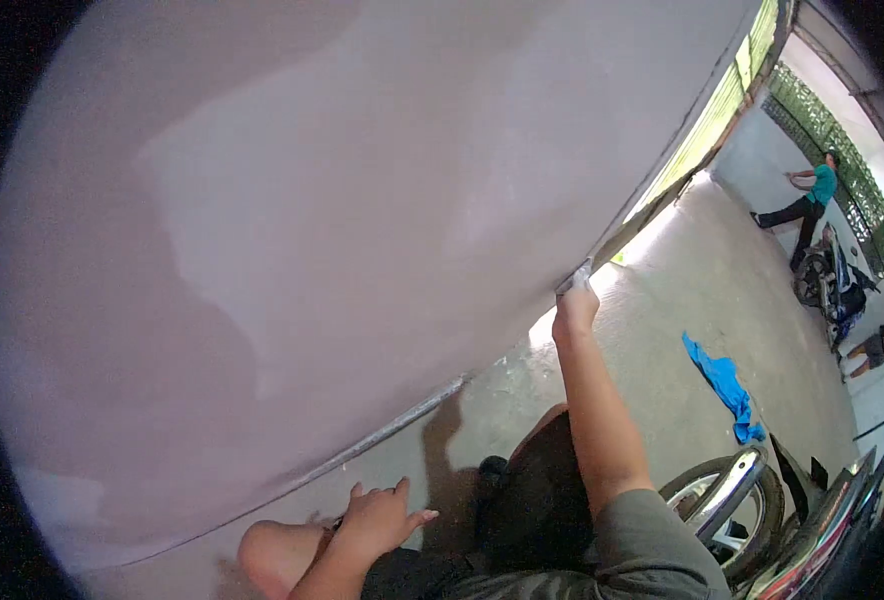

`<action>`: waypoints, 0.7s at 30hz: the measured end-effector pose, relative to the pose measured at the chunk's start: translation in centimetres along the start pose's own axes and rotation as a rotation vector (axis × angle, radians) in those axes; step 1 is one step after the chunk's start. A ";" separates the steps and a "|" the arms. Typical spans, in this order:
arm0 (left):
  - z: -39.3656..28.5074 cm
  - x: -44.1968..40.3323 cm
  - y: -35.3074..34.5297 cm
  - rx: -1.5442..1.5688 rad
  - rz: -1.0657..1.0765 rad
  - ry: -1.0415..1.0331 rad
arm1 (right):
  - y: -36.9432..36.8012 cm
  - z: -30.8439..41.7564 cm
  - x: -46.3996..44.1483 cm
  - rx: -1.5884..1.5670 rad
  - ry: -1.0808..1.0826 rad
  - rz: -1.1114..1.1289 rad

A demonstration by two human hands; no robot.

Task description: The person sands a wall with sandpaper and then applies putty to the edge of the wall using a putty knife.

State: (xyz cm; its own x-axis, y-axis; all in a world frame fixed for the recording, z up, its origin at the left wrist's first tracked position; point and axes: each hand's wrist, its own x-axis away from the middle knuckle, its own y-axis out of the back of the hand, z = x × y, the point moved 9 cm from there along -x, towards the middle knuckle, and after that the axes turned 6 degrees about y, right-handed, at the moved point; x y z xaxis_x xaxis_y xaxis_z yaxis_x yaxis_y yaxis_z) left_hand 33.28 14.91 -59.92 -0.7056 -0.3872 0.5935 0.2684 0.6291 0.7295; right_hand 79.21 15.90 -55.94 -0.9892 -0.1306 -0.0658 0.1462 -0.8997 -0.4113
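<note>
A large pale wall (302, 200) with uneven darker and lighter patches fills most of the head view. At its right edge my right hand (576, 308) is closed on a small flat greyish tool (574, 278), pressed close to the wall corner; its exact kind is too small to tell. My left hand (377, 520) is low, near my bent knee, with fingers spread and nothing in it. It is apart from the wall.
A blue cloth (724, 385) lies on the concrete floor (652, 330). A motorcycle (752, 510) stands close at my lower right. Farther off are a person in a teal shirt (820, 187), another motorcycle (840, 290) and a second person (880, 345).
</note>
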 end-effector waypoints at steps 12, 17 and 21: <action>-0.5 0.1 -0.3 -0.002 -0.004 0.023 | 0.8 1.0 0.2 0.063 -0.096 -0.049; -0.1 -0.2 -0.6 -0.015 0.015 0.038 | -0.3 1.5 -1.9 0.002 -0.045 -0.004; -0.5 -0.1 -0.2 -0.002 0.004 0.019 | 0.5 0.7 -1.7 0.083 -0.018 -0.021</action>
State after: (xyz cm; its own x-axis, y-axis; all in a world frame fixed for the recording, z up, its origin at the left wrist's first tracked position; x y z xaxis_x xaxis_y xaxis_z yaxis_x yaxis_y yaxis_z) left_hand 33.65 14.52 -59.95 -0.6917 -0.3975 0.6030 0.2730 0.6291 0.7278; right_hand 80.93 15.42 -55.41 -0.9921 -0.1181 -0.0412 0.1251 -0.9338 -0.3352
